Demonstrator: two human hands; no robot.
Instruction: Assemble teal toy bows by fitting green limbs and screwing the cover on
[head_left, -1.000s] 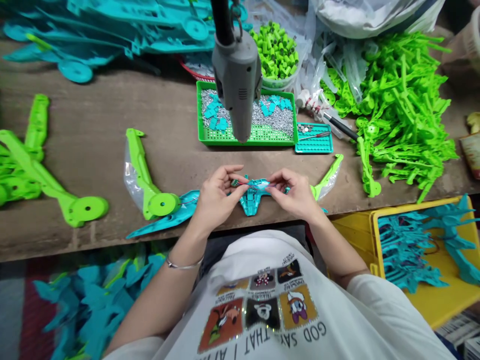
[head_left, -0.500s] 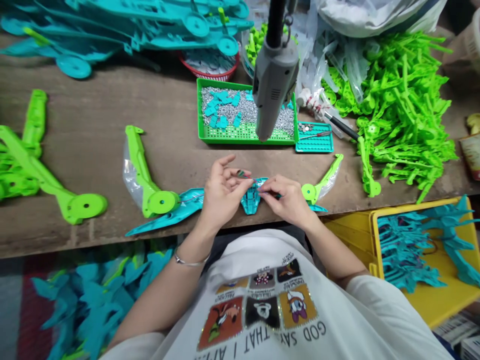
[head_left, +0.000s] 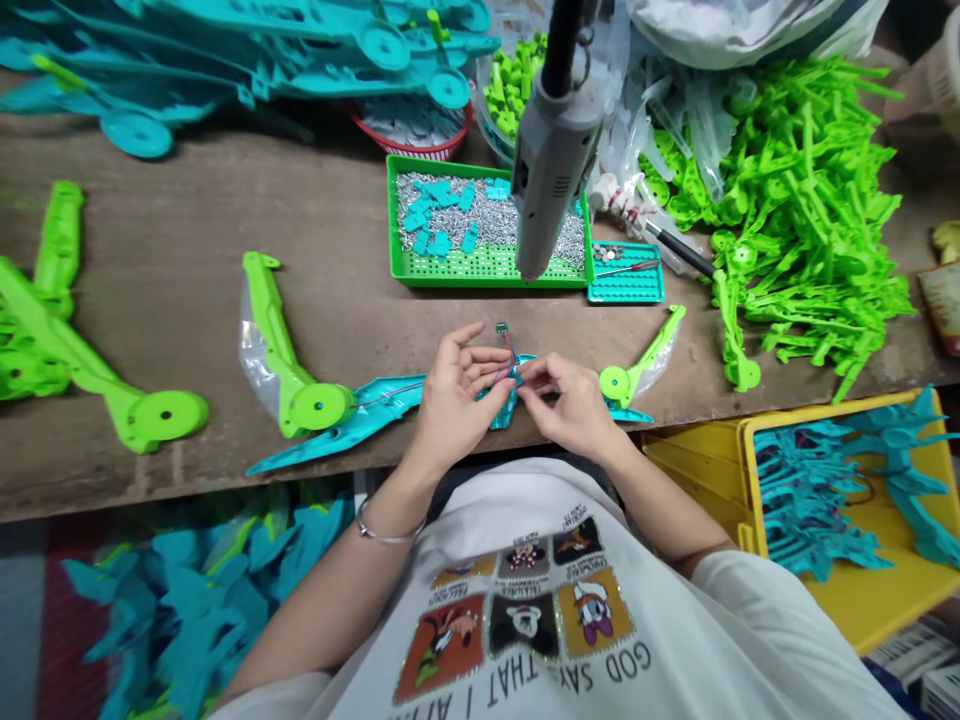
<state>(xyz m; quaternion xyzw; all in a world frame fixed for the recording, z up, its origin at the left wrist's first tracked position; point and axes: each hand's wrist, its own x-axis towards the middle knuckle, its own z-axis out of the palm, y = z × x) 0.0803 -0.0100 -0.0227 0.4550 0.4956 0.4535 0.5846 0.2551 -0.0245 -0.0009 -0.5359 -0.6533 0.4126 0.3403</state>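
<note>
Thin red and dark wires (head_left: 509, 345) run up from the middle of a turquoise plastic piece (head_left: 501, 414) to a small green circuit board (head_left: 502, 328), which stands just beyond my fingers. My left hand (head_left: 466, 395), wearing a bracelet, pinches the wires between thumb and finger, its other fingers half curled. My right hand (head_left: 568, 400) is closed in a pinch on the wires from the other side. The fingertips of both hands nearly meet over the piece and hide much of it. A turquoise wing (head_left: 375, 415) with a bright green arm (head_left: 270, 330) extends to the left.
Behind my hands stand a green tray (head_left: 487, 280) of screws and turquoise bits, and a small turquoise tray (head_left: 626, 290) with a screwdriver. A grey electric screwdriver (head_left: 551, 180) hangs above. Green parts (head_left: 817, 220) pile up right; a yellow crate (head_left: 742, 480) holds turquoise parts.
The green circuit board has moved from beside my left fingers to farther up and right, beyond the fingertips. My left hand has shifted slightly right, and both hands now meet closer together.
</note>
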